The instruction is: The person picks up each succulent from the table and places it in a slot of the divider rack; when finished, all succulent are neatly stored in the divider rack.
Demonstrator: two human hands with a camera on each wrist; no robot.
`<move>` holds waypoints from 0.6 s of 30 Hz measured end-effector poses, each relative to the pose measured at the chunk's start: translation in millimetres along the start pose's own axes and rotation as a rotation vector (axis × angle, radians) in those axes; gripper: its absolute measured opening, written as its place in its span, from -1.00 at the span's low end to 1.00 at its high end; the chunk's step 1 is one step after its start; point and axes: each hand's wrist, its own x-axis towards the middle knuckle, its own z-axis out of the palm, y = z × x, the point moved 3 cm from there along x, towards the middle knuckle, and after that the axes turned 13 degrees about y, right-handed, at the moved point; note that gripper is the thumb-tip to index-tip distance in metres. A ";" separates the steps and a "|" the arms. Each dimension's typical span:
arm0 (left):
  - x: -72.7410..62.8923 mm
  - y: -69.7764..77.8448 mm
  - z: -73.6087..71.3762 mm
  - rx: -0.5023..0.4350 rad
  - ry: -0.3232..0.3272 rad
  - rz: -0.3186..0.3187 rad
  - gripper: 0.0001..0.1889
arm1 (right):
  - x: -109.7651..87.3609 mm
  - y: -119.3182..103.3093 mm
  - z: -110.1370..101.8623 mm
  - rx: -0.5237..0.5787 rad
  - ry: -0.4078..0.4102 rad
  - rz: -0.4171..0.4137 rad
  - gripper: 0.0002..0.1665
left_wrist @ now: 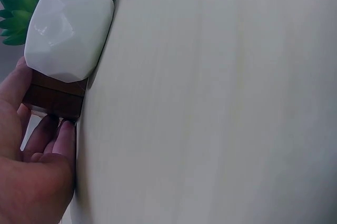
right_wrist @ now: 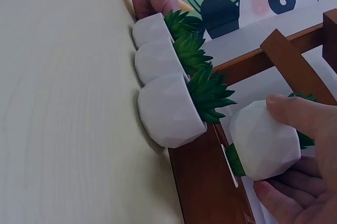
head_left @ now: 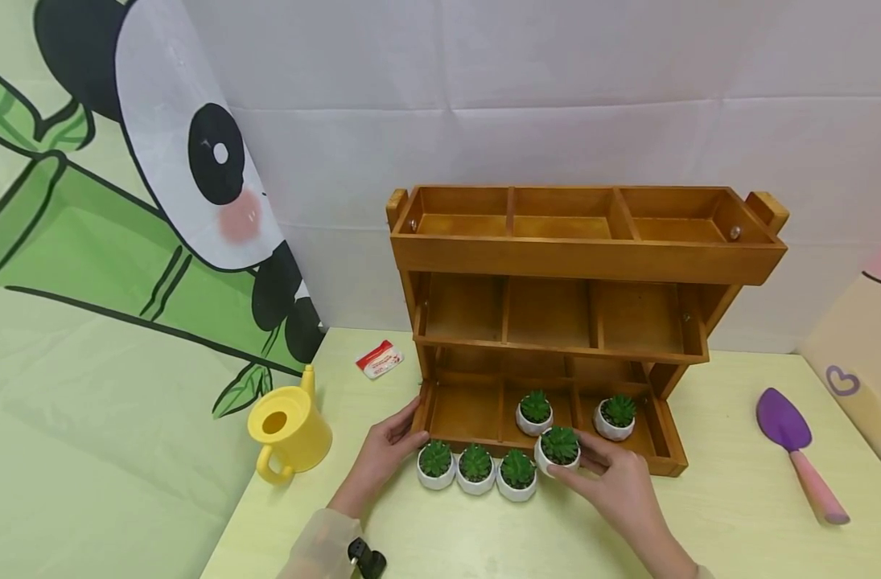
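Pale cloth of a sleeve (head_left: 317, 551) is seen nearest, on the left forearm, with a small black object (head_left: 368, 559) at the wrist, whose kind cannot be told; a little farther, a white faceted pot with a green succulent (head_left: 558, 450) is held by the right hand (head_left: 617, 486), pinched between the thumb on one side and the fingers on the other, so that the grip is only as wide as the pot; this held pot is placed at the front edge of the lowest tier (head_left: 465, 402) of a brown wooden shelf (head_left: 588, 256), just beside the right end of a row of three similar pots (head_left: 476, 482); whether the edge is touched by it cannot be told; the row is set on the pale table (head_left: 483, 547), close along the front of the tier; by the left hand (head_left: 382, 452) the front left corner of the same tier is gripped, with the wood between thumb and fingers.

Behind the front edge, one planted pot (head_left: 534, 418) is stood in the middle compartment and another planted pot (head_left: 615, 422) in the right one; to the left of the shelf a yellow watering can (head_left: 298, 434) is placed, and well apart on the right a trowel (head_left: 804, 473) with purple blade and pink handle is laid; farther back, a red and white packet (head_left: 379, 359) is seen near the shelf's left side; above, the middle tier (head_left: 549, 310) and the top tier (head_left: 447, 225) are each divided into three compartments; behind all, a cloth backdrop (head_left: 556, 96) is hung, on whose left part a panda and green bamboo are printed.
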 end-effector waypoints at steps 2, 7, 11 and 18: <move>0.3 -0.7 -0.2 0.003 0.000 0.003 -0.31 | 1.9 -1.6 1.3 -0.004 -0.004 -0.009 -0.22; 0.9 -1.9 -0.3 0.005 -0.001 -0.003 -0.31 | 6.5 -6.6 3.3 -0.010 -0.012 -0.052 -0.21; 1.2 -1.9 -0.1 0.004 -0.001 -0.002 -0.31 | 10.6 -8.4 5.5 -0.005 -0.012 -0.069 -0.21; 1.7 -3.1 -0.3 0.007 -0.004 0.000 -0.31 | 15.6 -10.1 11.9 0.001 -0.022 -0.048 -0.19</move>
